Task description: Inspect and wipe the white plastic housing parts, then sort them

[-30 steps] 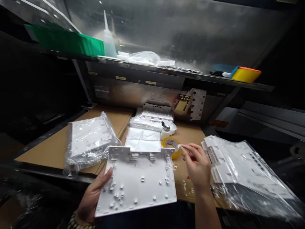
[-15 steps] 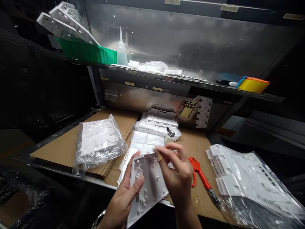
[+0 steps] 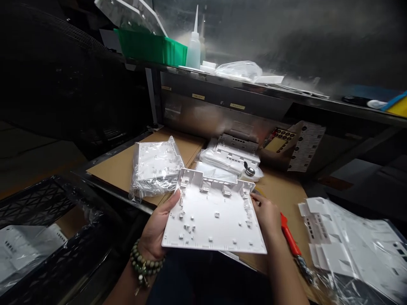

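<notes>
Between my hands is a white plastic housing panel (image 3: pixel 210 228), its inner side with small posts and clips facing me. My left hand (image 3: pixel 159 226) grips its left edge, thumb on the front, the other fingers hidden behind. At the upper right edge, my right hand (image 3: pixel 265 214) is closed against the panel; its fingertips are partly hidden. Just beyond the panel stands a small pump-top dispenser (image 3: pixel 249 171) with a metal lid. A red-handled tool (image 3: pixel 291 239) lies right of my right forearm.
Bagged white panels (image 3: pixel 157 163) rest on cardboard (image 3: pixel 111 165) at the left, and more bagged panels (image 3: pixel 352 241) lie at the right. Another stack (image 3: pixel 237 152) sits behind. On the shelf are a green bin (image 3: pixel 152 48) and a squeeze bottle (image 3: pixel 193 51). A black crate (image 3: pixel 95 224) stands lower left.
The panel has turned from a steep slant to lie broad side toward me. My right hand has moved from its top edge to its right side. The view has swung left and down.
</notes>
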`<state>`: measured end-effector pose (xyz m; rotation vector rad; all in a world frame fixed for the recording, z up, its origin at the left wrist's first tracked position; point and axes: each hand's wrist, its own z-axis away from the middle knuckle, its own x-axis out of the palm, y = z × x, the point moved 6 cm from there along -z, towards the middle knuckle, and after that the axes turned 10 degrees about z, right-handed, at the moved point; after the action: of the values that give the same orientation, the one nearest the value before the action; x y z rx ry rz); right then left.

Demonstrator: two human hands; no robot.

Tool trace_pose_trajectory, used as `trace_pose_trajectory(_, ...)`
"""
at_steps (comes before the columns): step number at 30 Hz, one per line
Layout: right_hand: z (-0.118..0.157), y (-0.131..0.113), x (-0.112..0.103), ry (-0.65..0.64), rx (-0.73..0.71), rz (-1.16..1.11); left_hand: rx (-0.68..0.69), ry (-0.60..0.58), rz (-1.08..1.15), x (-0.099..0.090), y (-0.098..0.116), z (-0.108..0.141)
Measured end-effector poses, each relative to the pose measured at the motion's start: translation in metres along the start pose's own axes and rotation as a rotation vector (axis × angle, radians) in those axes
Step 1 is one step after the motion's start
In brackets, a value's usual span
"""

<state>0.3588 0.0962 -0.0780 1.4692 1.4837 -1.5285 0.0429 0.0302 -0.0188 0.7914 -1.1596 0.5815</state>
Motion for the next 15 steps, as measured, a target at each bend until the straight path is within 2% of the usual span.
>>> trace_pose_trajectory(4, 0.010, 0.020, -0.013, -0.025, 0.038, 0.022, -0.038, -0.120, 0.013, -0.001, 0.005, 0.003)
trace_pose_trajectory(9, 0.033, 0.084, -0.034, 0.098, 0.144, 0.168, -0.027, -0.163, 0.029, -0.003, 0.012, 0.005)
trace_pose_trajectory(12, 0.045, 0.126, -0.021, -0.065, 0.257, 0.282, -0.023, -0.192, 0.048, -0.012, 0.017, 0.004)
trace_pose_trajectory(15, 0.051, 0.146, -0.009, -0.204, 0.305, 0.257, 0.062, -0.194, 0.075, -0.035, 0.027, 0.007)
